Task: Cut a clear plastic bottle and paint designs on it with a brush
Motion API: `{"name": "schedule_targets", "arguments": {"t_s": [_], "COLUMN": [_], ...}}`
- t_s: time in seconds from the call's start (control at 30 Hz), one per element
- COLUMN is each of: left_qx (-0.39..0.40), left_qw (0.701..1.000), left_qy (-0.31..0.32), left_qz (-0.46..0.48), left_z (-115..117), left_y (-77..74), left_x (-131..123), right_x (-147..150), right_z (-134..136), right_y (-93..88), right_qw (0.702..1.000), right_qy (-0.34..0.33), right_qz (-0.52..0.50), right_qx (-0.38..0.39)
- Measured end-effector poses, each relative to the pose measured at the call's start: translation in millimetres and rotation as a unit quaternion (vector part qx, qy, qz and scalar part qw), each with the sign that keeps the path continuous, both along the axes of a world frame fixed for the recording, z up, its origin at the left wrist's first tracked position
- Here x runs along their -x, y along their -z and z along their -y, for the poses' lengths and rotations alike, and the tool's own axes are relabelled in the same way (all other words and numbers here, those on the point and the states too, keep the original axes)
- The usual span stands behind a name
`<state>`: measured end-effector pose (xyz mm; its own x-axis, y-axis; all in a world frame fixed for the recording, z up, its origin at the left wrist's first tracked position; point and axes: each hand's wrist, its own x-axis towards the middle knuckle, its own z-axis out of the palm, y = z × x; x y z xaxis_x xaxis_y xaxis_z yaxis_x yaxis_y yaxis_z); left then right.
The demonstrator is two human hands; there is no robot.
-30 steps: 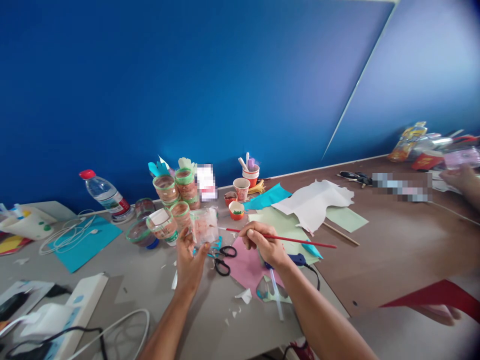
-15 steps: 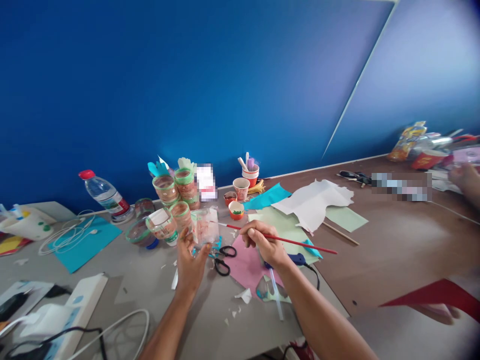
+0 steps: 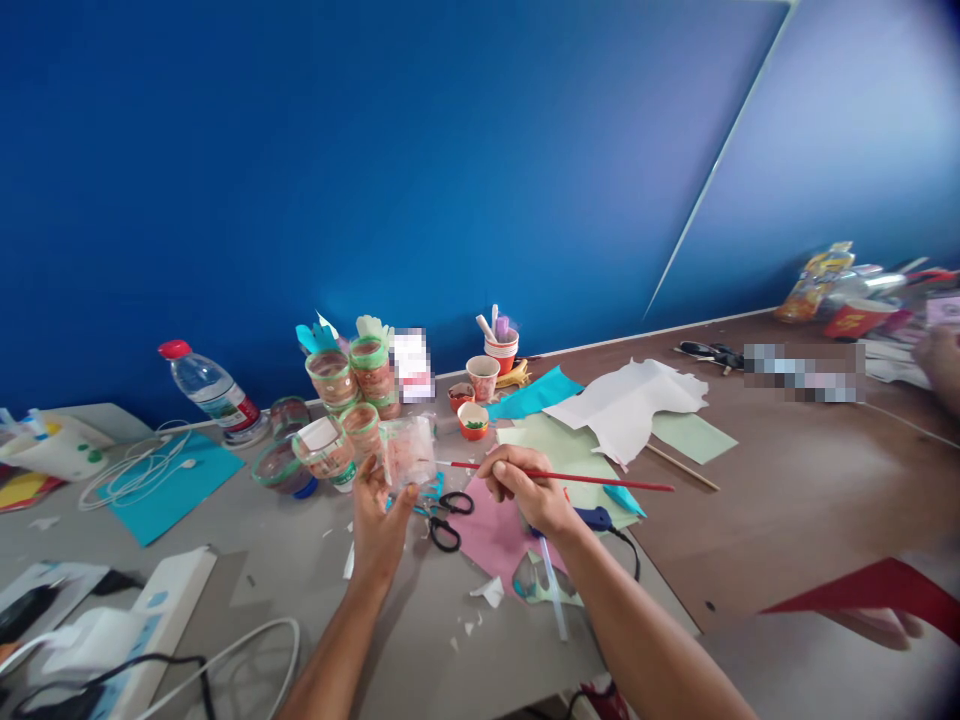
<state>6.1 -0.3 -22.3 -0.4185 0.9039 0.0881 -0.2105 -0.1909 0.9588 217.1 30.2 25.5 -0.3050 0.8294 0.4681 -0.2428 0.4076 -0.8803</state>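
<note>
In my left hand (image 3: 382, 515) is a clear plastic cup (image 3: 411, 450) with pinkish paint on its wall, held up by the fingers and thumb. My right hand (image 3: 525, 485) pinches a thin paintbrush (image 3: 600, 481) with a red handle. The brush tip points left and reaches the cup's side; whether it touches cannot be told for certain. Below the cup lie scissors (image 3: 445, 534) with black handles, partly over blue scraps. A small paper cup (image 3: 473, 421) holding green paint and another with brown paint (image 3: 460, 397) stand behind the brush.
Painted cups with green rims (image 3: 328, 376) are stacked at the back left, near a water bottle (image 3: 214, 392). A blue glue gun (image 3: 594, 518) lies beside my right wrist on coloured paper. A power strip (image 3: 161, 620) sits front left. Another person's hand (image 3: 939, 362) shows far right.
The brush tip has dropped lower along the cup's side, and the brush lies more level. The cup has shifted and tilted slightly to the left. The other person's hand has moved right.
</note>
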Motion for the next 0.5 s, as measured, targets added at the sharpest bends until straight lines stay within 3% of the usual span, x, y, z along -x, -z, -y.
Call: {"name": "schedule_targets", "arguments": {"t_s": [0.2,0.5], "left_qx": [-0.012,0.006], "left_qw": [0.999,1.0], "left_qy": [-0.023,0.016], "left_qz": [-0.03,0.018], "left_z": [-0.9,0.2], "left_y": [-1.0,-5.1], "left_x": [-2.1,-3.9], "right_x": [-1.3,-2.9], "right_z": [-0.7,-2.2], "right_y": [1.3,1.0], "right_qw": [1.0,1.0], "right_qy": [-0.002,0.001], "right_qz": [0.005,-0.003], "right_qx": [0.007,0.024]}}
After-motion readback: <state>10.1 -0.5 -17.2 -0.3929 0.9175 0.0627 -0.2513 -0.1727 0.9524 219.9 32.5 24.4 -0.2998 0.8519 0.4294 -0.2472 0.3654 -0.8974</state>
